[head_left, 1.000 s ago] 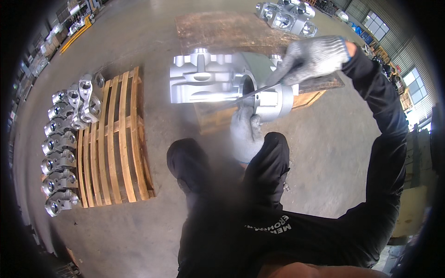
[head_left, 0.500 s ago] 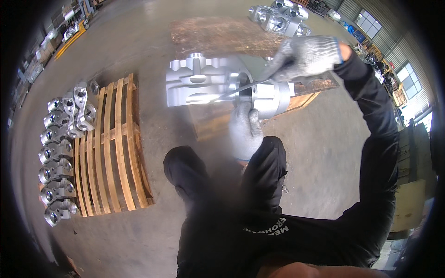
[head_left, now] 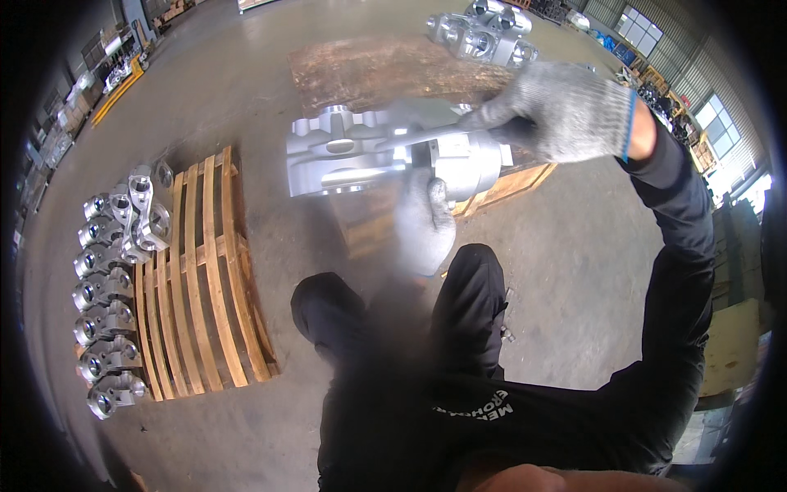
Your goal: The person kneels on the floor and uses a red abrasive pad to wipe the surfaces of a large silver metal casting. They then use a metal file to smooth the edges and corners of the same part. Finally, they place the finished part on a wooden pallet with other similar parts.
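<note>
A large silver metal casting (head_left: 338,166), ribbed on its left and round on its right, lies across a wooden surface in front of me. My right hand (head_left: 566,113), in a grey knit glove, is closed round the dark handle of a hand file (head_left: 438,136). The file's long flat blade reaches left over the gap in the middle of the casting; blur hides whether it touches. At the casting's near edge, below that gap, my gloved left hand (head_left: 425,225) grips it with the thumb raised. Its other fingers are partly hidden and blurred.
A worn wooden board (head_left: 361,75) lies behind the casting, with more silver castings (head_left: 484,37) on its far right. To my left stands a slatted wooden pallet (head_left: 205,279) with a row of metal castings (head_left: 105,324) along its left side. A yellow pallet jack (head_left: 116,100) is farther off.
My right hand has come a little nearer and to the right, and the file has swung flatter across the casting. My left hand stays at the near edge. The whole view has shifted slightly.
</note>
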The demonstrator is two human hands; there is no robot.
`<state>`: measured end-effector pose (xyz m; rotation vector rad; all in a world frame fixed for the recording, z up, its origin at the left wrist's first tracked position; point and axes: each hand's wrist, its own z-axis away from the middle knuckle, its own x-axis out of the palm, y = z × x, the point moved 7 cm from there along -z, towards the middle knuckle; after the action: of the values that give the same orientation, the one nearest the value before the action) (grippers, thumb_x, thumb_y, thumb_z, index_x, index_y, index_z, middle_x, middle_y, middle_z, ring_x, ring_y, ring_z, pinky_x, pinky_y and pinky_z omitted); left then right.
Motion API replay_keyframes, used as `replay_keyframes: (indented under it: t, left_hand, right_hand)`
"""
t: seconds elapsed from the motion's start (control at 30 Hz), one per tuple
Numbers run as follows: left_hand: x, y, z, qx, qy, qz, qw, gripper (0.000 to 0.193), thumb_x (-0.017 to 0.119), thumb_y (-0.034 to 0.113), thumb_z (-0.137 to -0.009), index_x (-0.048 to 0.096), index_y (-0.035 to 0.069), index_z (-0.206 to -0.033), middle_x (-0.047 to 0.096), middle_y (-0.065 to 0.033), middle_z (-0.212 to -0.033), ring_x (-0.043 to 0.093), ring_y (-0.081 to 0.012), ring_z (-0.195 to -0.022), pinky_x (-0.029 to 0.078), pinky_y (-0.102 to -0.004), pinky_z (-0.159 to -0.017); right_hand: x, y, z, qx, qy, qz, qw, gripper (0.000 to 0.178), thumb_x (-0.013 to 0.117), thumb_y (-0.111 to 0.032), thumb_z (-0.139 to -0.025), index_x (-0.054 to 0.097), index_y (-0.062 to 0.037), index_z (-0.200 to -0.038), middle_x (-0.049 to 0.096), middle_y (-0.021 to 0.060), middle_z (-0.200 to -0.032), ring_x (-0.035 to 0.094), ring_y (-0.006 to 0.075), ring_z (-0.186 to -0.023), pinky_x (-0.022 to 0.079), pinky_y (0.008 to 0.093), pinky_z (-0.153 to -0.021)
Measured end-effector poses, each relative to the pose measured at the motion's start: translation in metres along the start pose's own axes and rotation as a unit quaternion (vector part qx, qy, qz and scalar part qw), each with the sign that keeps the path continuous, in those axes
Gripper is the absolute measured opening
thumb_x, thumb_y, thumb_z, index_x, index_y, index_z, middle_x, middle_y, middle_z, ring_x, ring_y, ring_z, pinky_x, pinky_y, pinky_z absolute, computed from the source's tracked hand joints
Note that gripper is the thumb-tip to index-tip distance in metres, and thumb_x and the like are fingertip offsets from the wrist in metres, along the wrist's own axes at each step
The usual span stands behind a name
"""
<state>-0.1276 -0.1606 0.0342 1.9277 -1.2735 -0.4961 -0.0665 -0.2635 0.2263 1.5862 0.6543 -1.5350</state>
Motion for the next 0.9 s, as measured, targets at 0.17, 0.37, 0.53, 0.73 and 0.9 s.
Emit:
replay_keyframes:
  t: [0.17, 0.37, 0.53, 0.73, 0.9]
  left_hand:
    - [0.002, -0.005, -0.023, -0.026, 0.002, -0.012, 1.000, 0.021, 0.050, 0.018, -0.109, 0.062, 0.001, -0.114, 0.064, -0.0167, -0.090, 0.062, -0.0316, -0.080, 0.050, -0.0417, -0.074]
    - [0.008, -0.013, -0.062, -0.026, 0.032, 0.016, 0.999, 0.033, 0.048, 0.028, -0.112, 0.063, -0.001, -0.114, 0.064, -0.0107, -0.084, 0.060, -0.0200, -0.076, 0.050, -0.0365, -0.073]
    - [0.009, -0.012, -0.080, -0.028, 0.008, -0.017, 0.999, 0.033, 0.047, 0.027, -0.112, 0.062, -0.002, -0.111, 0.064, -0.0108, -0.083, 0.060, -0.0195, -0.076, 0.050, -0.0364, -0.071]
    - [0.017, -0.021, -0.085, -0.076, -0.007, 0.000, 0.997, 0.035, 0.045, 0.027, -0.113, 0.063, -0.002, -0.109, 0.068, -0.0120, -0.087, 0.063, -0.0204, -0.078, 0.050, -0.0378, -0.072]
    - [0.017, -0.020, -0.093, -0.066, -0.013, 0.011, 0.998, 0.036, 0.045, 0.028, -0.113, 0.063, -0.003, -0.116, 0.070, -0.0155, -0.092, 0.065, -0.0250, -0.083, 0.052, -0.0399, -0.079]
  right_hand:
    - [-0.021, -0.030, -0.003, -0.075, 0.095, 0.080, 0.989, 0.024, 0.062, -0.027, -0.097, 0.079, -0.0111, -0.102, 0.071, 0.0156, -0.078, 0.074, 0.0322, -0.078, 0.059, 0.0448, -0.068]
    - [-0.026, -0.004, -0.015, -0.022, 0.121, 0.044, 0.991, 0.026, 0.063, -0.015, -0.094, 0.079, -0.0139, -0.115, 0.075, 0.0174, -0.091, 0.073, 0.0318, -0.076, 0.059, 0.0447, -0.071]
    - [-0.028, 0.008, -0.025, -0.052, 0.129, 0.038, 0.990, 0.033, 0.060, -0.014, -0.096, 0.076, -0.0153, -0.125, 0.074, 0.0166, -0.087, 0.072, 0.0306, -0.074, 0.058, 0.0441, -0.070]
    - [-0.012, 0.019, -0.015, -0.037, 0.133, 0.028, 0.990, 0.027, 0.067, -0.018, -0.097, 0.076, -0.0132, -0.121, 0.074, 0.0152, -0.087, 0.073, 0.0297, -0.078, 0.058, 0.0405, -0.069]
    - [-0.016, 0.017, -0.007, -0.094, 0.239, 0.110, 0.960, 0.027, 0.063, -0.024, -0.098, 0.076, -0.0161, -0.121, 0.068, 0.0143, -0.074, 0.070, 0.0314, -0.068, 0.055, 0.0432, -0.063]
